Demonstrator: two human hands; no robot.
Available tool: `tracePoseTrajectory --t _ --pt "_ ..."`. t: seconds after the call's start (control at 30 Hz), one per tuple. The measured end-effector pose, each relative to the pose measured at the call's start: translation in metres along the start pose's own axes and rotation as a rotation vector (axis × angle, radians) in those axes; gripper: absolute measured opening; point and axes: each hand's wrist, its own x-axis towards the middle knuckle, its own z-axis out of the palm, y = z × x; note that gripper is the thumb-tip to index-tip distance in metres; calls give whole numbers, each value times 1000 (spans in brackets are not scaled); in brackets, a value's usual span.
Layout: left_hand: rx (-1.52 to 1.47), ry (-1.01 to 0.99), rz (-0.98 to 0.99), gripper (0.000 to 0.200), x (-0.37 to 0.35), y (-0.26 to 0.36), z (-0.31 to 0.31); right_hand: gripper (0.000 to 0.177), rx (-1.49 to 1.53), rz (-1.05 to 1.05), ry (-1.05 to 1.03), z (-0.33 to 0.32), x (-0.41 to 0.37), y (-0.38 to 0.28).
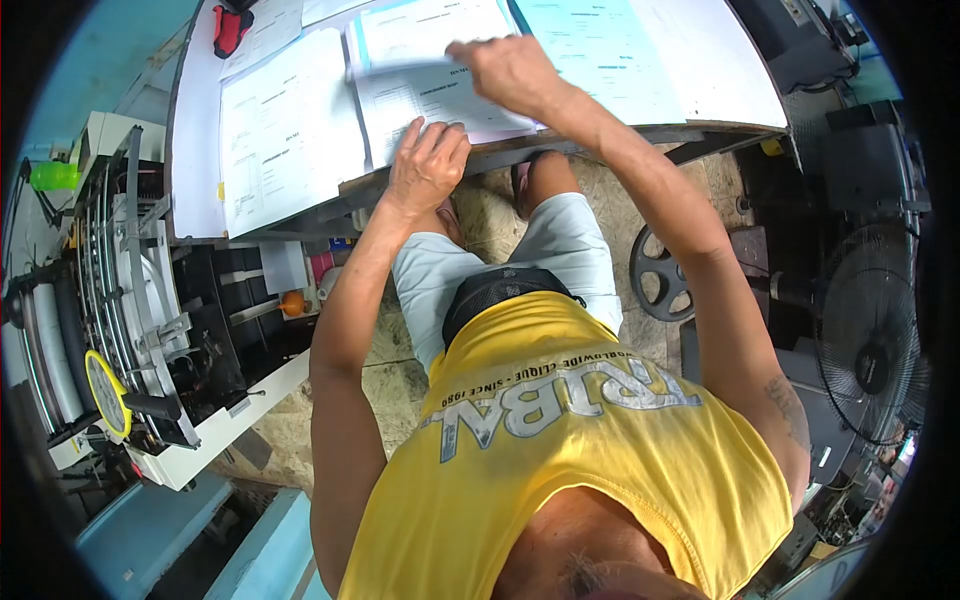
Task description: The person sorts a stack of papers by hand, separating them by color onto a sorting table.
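Observation:
My left hand (428, 165) lies at the table's near edge, fingers spread over the lower part of a printed sheet of paper (400, 115). My right hand (508, 78) is above the same stack, farther forward, its fingers closed at the sheet's upper edge. A blurred pale strip runs leftward from those fingertips; it looks like the sheet's edge in motion. Another stack of printed sheets (290, 130) is on the left, and light-blue printed sheets (600, 55) lie to the right of my right hand.
A red and black object (231, 30) rests at the white table's (725, 95) far left corner. Machinery with rollers (140, 290) stands at left. A black fan (872, 350) and a dark handwheel (660, 275) are at right. A yellow-rimmed round object (107, 393) sticks out at lower left.

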Motion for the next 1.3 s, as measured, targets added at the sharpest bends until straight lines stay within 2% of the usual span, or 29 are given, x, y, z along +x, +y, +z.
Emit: tracePoseTrajectory --t 0.03,0.1,0.2,0.3,0.37,0.47,0.53,0.57,0.63,0.7,0.73,0.8,0.83,0.9,0.97,1.03,1.13,1.23,1.3 --pt "9 4 -17 14 0 1 -3 36 -19 -30 -149 6 -8 -7" --pt "27 36 -75 13 -5 0 -6 34 -4 -113 -264 10 -24 -14" --pt "42 79 -175 14 -21 -3 -14 34 10 -103 -363 -1 -37 -19" --pt "120 61 -134 16 -20 -15 -37 33 61 -176 -263 0 -44 -19" --pt "191 127 -114 15 -7 -16 -47 33 57 -197 -235 6 -46 -14" --pt "238 309 -78 15 21 0 -60 30 -77 -209 -283 7 -30 -3" --pt "121 309 34 18 34 25 -47 27 -184 -287 -287 -17 -8 1" --pt "67 299 89 20 38 40 -40 22 -248 -374 -213 -30 2 6" --pt "-26 209 216 28 62 69 -16 25 -276 -509 -55 -41 12 32" --pt "-85 135 176 35 90 87 6 16 -323 -653 124 -63 15 65" --pt "-61 121 138 34 100 92 19 18 -329 -590 118 -68 7 79" --pt "-13 98 62 34 113 97 46 23 -359 -482 -43 -85 -12 107" --pt "-15 101 85 29 114 96 58 29 -397 -421 40 -73 -30 132" --pt "-20 107 130 21 113 95 76 41 -386 -249 -52 -75 -69 163" --pt "-81 163 148 10 116 94 76 41 -359 -121 -46 -65 -108 183" --pt "-108 163 153 8 117 95 69 40 -237 33 -172 -61 -139 181" --pt "-327 73 -30 6 124 97 58 37 -127 60 -166 -52 -183 154" --pt "-509 107 -179 9 135 93 51 34 -83 135 -192 -67 -187 130" --pt "-593 -31 -241 18 141 87 41 33 -88 133 -221 -74 -187 130"
